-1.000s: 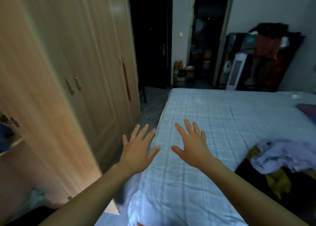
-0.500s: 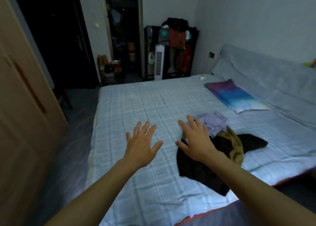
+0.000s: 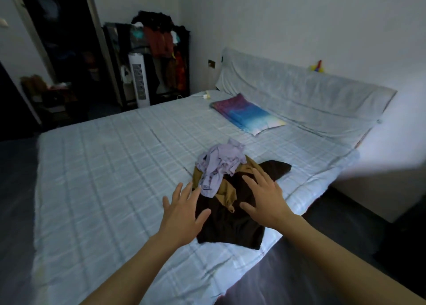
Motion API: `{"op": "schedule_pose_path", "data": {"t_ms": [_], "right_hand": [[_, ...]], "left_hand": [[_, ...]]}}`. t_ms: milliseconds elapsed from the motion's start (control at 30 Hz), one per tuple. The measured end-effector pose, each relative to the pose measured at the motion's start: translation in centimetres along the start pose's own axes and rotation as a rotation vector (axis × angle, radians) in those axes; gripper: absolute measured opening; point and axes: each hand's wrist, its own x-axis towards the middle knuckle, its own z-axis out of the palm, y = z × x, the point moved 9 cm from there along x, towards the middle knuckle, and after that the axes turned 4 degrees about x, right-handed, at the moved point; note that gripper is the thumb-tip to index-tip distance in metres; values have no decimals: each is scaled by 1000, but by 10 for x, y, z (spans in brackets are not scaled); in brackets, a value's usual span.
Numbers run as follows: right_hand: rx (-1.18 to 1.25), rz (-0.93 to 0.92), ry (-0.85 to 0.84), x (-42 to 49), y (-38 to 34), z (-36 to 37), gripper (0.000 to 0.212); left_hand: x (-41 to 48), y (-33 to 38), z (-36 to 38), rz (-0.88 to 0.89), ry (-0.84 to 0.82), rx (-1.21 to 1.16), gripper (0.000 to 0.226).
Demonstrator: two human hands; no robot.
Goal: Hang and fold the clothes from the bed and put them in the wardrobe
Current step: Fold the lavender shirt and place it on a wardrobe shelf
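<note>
A small heap of clothes lies near the bed's (image 3: 103, 166) near edge: a crumpled lilac garment (image 3: 219, 164) on top, a mustard-brown garment (image 3: 229, 191) under it, and a black garment (image 3: 230, 226) spread at the bottom. My left hand (image 3: 184, 214) hovers with fingers spread at the heap's left edge. My right hand (image 3: 265, 196) is held out flat over the black and mustard cloth, fingers spread. Neither hand holds anything. The wardrobe is out of view.
A purple-and-blue pillow (image 3: 246, 113) lies by the covered headboard (image 3: 299, 97). A white tower fan (image 3: 139, 81) and a dark clothes rack (image 3: 159, 51) stand past the bed's far corner, beside a dark doorway (image 3: 60, 39). Dark floor runs along the bed's left and near sides.
My view has swung right, away from the wardrobe, onto the bed. The clothes heap has come to the middle and both spread hands have reached it.
</note>
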Motion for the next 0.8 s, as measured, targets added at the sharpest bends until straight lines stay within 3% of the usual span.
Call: {"op": "schedule_pose_path", "data": {"t_ms": [333,467,667,800], "right_hand": [[133,-6,53,73,117,-6,82],[149,-20,-3,101,151,5,85],[204,-43,-31,136,177,26,81],[251,-20,-65,162,189,38,80]], "left_hand": [[110,86,19,-14,5,87,76],[139,115,43,-25,-50,96,69],[187,119,49,-48,-80,96,73],[222,107,56,-57,-83,61,90]]}}
